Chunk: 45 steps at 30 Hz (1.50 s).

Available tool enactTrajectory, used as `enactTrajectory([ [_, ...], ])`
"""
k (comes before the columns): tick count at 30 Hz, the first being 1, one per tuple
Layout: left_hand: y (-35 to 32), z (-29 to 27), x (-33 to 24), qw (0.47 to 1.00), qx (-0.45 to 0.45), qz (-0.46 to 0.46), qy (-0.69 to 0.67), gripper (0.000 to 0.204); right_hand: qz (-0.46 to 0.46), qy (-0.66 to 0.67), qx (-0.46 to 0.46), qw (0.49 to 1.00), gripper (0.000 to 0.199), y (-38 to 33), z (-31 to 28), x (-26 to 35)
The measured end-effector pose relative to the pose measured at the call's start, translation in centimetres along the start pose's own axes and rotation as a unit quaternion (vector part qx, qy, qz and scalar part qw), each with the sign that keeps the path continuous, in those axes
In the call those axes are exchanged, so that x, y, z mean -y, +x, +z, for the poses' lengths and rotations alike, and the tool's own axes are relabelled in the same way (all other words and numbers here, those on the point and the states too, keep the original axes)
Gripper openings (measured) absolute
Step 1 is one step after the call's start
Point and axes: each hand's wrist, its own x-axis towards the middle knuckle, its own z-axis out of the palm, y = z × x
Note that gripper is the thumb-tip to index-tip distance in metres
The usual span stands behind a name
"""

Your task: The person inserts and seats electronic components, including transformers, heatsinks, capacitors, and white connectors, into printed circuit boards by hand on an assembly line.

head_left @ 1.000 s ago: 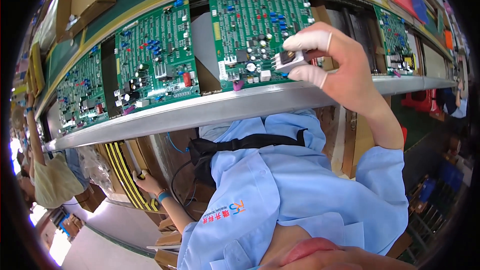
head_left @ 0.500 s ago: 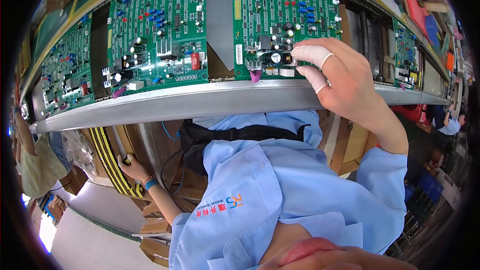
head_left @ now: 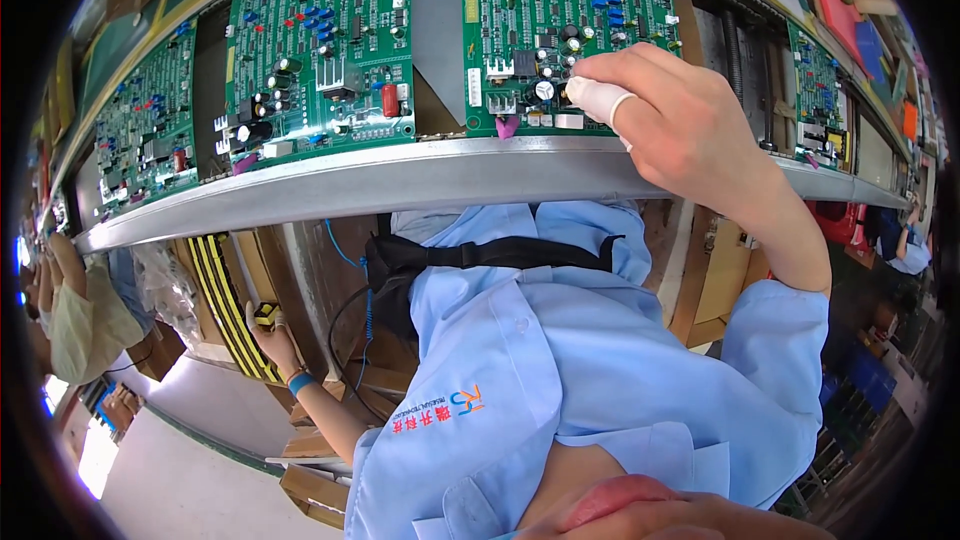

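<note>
My right hand [head_left: 675, 125] reaches over the front part of a green circuit board [head_left: 494, 25], with white finger cots on its thumb and finger. Its fingertips are closed together among the capacitors near the board's front edge, and they hide whatever is between them. A round capacitor [head_left: 544, 90] stands just left of them. Below the rail on the left, my left hand [head_left: 276, 348] is closed on a small yellow-and-black transformer [head_left: 266, 314]. It is beside a row of long yellow-and-black strips [head_left: 222, 295], which look like rows of similar parts.
A metal rail [head_left: 400, 180] runs along the front of the boards. To the left is another populated circuit board [head_left: 290, 35], and one more [head_left: 140, 130] lies farther left. Cardboard boxes [head_left: 318, 490] stand below. Another person's arm [head_left: 70, 270] shows at the far left.
My left hand has raised the transformer off the strips, where it shows more plainly. My right hand's fingertips have shifted slightly left and drawn closer together. The view has shifted a little.
</note>
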Motion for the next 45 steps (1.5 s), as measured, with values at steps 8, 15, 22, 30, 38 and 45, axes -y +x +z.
enactTrajectory([
  [8,1.6,-2.7,0.3,0.993,-0.112,-0.018,0.033,0.041,0.011,-0.031,0.01,0.999,0.008,0.1,0.1,-0.2],
  [15,0.3,-3.5,-11.3,0.927,-0.127,0.086,-0.343,0.042,-0.044,-0.031,0.033,0.998,0.01,0.5,-0.4,-0.8],
  [22,-0.3,2.4,-21.3,0.931,-0.057,0.168,-0.32,0.043,-0.041,-0.035,0.049,0.997,0.009,0.8,-0.3,-0.7],
  [30,-1.3,9.7,-25.4,0.936,0.021,0.229,-0.266,0.047,-0.049,-0.076,0.037,0.995,0.01,0.8,0.0,0.8],
  [38,-1.6,11.5,-27.3,0.927,0.071,0.26,-0.262,0.054,-0.011,-0.095,0.005,0.995,0.012,0.5,0.3,1.8],
  [45,-1.2,12.2,-28.0,0.91,0.105,0.283,-0.285,0.053,-0.011,-0.11,0.019,0.994,0.012,0.8,0.0,2.0],
])
